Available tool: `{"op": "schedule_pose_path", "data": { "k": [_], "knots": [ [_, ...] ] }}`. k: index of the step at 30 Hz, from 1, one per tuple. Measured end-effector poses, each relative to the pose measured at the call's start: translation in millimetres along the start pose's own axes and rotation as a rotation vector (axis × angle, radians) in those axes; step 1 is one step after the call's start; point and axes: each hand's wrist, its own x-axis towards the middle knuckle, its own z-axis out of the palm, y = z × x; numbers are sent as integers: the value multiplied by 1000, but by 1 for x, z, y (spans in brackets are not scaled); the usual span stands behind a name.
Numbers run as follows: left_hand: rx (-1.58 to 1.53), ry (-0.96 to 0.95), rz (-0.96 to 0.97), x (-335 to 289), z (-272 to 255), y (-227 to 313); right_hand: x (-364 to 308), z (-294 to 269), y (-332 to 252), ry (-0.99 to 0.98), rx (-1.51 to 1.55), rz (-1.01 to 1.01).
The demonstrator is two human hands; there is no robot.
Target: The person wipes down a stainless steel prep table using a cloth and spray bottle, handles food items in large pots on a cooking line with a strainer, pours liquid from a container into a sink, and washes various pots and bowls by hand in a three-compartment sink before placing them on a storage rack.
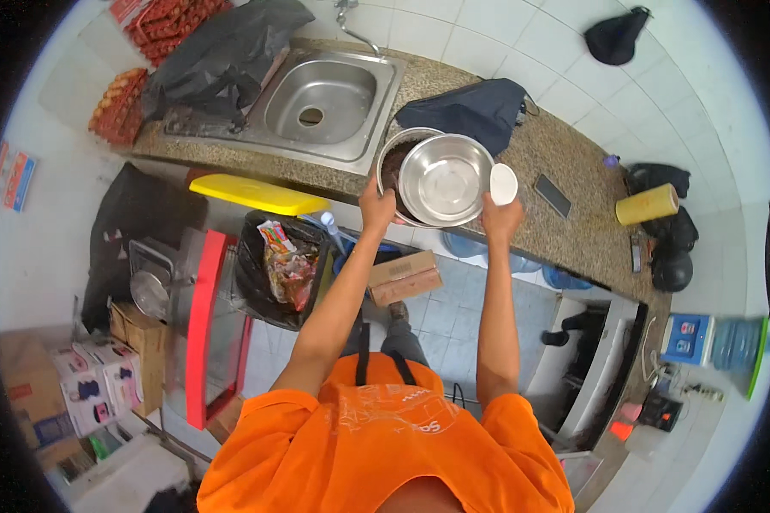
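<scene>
A large steel bowl (386, 173) is at the counter's front edge, with dark contents showing at its left side. Resting over it, a smaller shiny steel bowl (447, 181) hides most of its inside. My left hand (378, 210) is closed on the large bowl's left rim. At the right side of the bowls, my right hand (501, 218) is closed at the lower end of a white oval-headed spoon (504, 183). Whether its fingers also grip a bowl rim cannot be made out.
A steel sink (321, 98) is set in the speckled counter (565, 158). Behind the bowls lies a dark cloth bag (466, 111); a phone (553, 196) lies to the right. Below stand a lined bin (282, 278), its yellow lid (259, 195) and a cardboard box (405, 278).
</scene>
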Motion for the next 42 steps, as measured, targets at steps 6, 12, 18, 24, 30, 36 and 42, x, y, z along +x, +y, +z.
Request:
{"op": "schedule_pose_path", "data": {
  "k": [6, 12, 18, 24, 30, 36, 42],
  "knots": [
    [-151, 91, -19, 16, 2, -25, 24, 41, -6, -181, 210, 74],
    [132, 204, 172, -38, -44, -60, 42, 57, -8, -178, -164, -522],
    [95, -12, 320, -275, -204, -121, 41, 101, -40, -657, -824, -703],
    [-110, 519, 25, -567, -485, -176, -251, 69, -119, -187, -281, -813],
    [-37, 1045, 98, -721, -737, -156, -558, 97, 2, -1575, -565, -923],
    [-169, 1161, 161, -820, -1043, -154, -795, 148, -43, -1839, -589, -964],
    [105, 1531, -93, -935, -1217, -243, -1106, 342, -184, -2048, -1101, -1314]
  ]
}}
